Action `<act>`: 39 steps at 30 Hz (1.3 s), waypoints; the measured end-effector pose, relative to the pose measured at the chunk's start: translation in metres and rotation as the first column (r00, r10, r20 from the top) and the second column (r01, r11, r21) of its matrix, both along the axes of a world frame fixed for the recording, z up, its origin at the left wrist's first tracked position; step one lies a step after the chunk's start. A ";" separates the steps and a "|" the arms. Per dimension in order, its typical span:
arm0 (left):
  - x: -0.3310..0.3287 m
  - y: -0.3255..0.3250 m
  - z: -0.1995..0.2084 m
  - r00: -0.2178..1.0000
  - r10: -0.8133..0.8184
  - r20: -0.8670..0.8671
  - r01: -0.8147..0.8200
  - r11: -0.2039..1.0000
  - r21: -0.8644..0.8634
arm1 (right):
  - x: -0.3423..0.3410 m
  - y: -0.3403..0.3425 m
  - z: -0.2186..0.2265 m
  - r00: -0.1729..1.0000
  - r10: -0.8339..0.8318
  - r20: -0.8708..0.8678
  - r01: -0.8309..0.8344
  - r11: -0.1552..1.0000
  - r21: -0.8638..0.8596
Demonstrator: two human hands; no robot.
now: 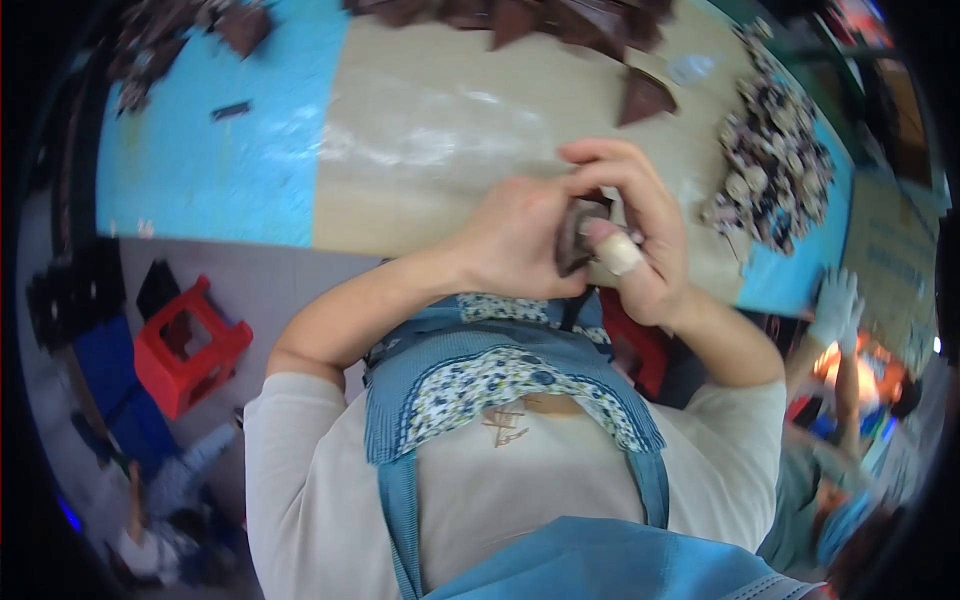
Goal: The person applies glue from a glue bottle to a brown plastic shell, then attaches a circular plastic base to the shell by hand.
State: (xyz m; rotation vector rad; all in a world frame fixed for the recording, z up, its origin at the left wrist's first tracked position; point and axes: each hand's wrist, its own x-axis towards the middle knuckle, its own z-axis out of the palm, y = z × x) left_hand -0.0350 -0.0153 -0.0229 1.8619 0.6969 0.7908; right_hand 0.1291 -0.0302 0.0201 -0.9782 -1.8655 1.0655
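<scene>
In front of my chest, my left hand [515,235] is closed around a small dark brown folded piece [574,238], which looks hollow or cupped. My right hand [650,225] meets it from the other side, its thumb at the piece's opening and its fingers curled over the top. A pale wrap covers that thumb. Whether the right fingers pinch some small whitish bit there is too blurred to tell. Just beyond my hands lies a loose dark brown triangular piece [645,97], similar in colour to the held one.
More dark brown pieces [515,22] line the table's far side. At right sits a heap of small grey-white and dark items [775,165]; another dark pile [150,50] is far left. A red stool [190,345] stands left. Gloved co-worker hands [835,305] show at right.
</scene>
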 end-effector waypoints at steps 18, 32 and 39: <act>0.013 -0.027 -0.038 0.964 0.265 0.033 -0.267 0.955 0.128 | -0.029 -0.033 -0.024 0.934 -0.288 -0.210 0.195 0.907 -0.373; 0.014 -0.028 -0.035 0.987 0.152 -0.043 -0.141 0.972 0.190 | -0.010 -0.045 -0.031 0.922 -0.353 -0.161 0.253 0.862 -0.440; 0.015 -0.032 -0.035 0.971 0.236 0.027 -0.237 0.950 0.204 | -0.028 -0.050 -0.028 0.877 -0.452 -0.163 0.358 0.841 -0.405</act>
